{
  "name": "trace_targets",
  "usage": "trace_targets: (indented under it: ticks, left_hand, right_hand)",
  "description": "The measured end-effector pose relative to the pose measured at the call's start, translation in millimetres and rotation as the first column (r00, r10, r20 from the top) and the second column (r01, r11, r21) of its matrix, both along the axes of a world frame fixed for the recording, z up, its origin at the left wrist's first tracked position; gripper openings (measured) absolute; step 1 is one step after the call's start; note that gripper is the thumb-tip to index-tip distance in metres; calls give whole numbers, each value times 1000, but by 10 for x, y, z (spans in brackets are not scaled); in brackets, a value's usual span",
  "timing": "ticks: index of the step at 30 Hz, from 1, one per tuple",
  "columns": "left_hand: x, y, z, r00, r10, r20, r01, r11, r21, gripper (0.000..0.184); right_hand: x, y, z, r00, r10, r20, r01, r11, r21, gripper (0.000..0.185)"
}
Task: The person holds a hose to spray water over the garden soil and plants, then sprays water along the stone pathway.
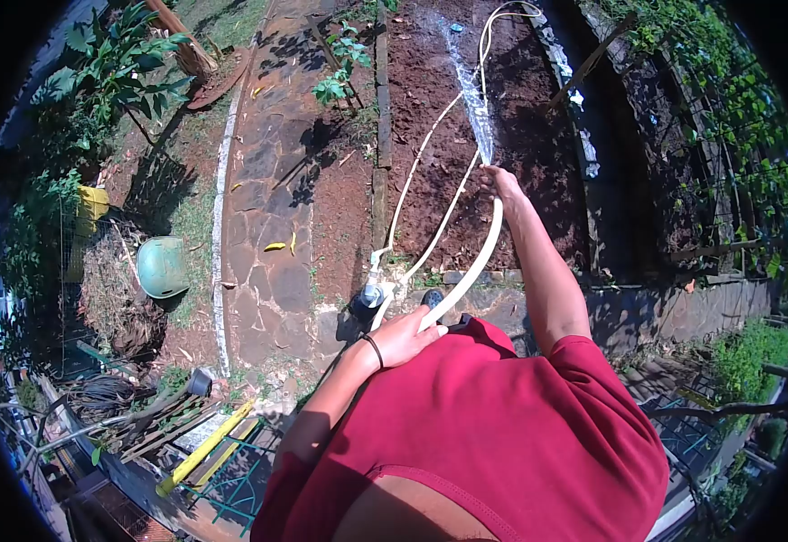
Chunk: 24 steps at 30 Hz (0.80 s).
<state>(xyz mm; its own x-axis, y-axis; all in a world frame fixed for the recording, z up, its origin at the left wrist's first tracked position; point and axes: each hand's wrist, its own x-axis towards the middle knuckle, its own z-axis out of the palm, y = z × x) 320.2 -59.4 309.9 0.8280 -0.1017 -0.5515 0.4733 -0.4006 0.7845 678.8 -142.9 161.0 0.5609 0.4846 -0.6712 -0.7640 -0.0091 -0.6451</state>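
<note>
A pale cream garden hose point(471, 271) runs in a curve between my two hands. My right hand point(501, 183) is stretched forward, closed round the hose near its end. Water point(473, 108) sprays away from that end in a widening white stream over the brown soil bed point(531, 144). Close to my waist, my left hand point(403, 338), with a dark band on its wrist, is closed over another stretch of the hose; part of its grip is hidden. More hose lies looped across the soil, passing a pale pipe fitting point(376, 262) at the bed's near left corner.
A stone path point(267, 208) runs along the left, with an upturned green bucket point(161, 267) beyond it. Yellow poles point(206, 447) and sticks lie lower left. Low edging point(578, 117) borders the bed's right side, with leafy plants point(728, 99) further right.
</note>
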Motion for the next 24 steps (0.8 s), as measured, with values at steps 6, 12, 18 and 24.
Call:
trace_targets:
  ticks: [6,12,18,24]
  left_hand:
    - [0,5,-27,1000,9,16,-8,1000,-12,42]
    - [21,20,22,1000,-6,-1,6,1000,0,41]
    - [-5,21,-20,999,12,30,-11,999,-33,42]
    - [13,26,27,999,-21,-35,21,1000,9,40]
  right_hand:
    - [9,14,32,1000,5,-4,-5,999,44,9]
    - [43,55,-49,1000,24,-12,-24,1000,-2,11]
    - [-8,108,-19,998,58,-1,-58,993,-99,12]
    - [-16,101,-33,992,119,-29,-120,991,-54,13]
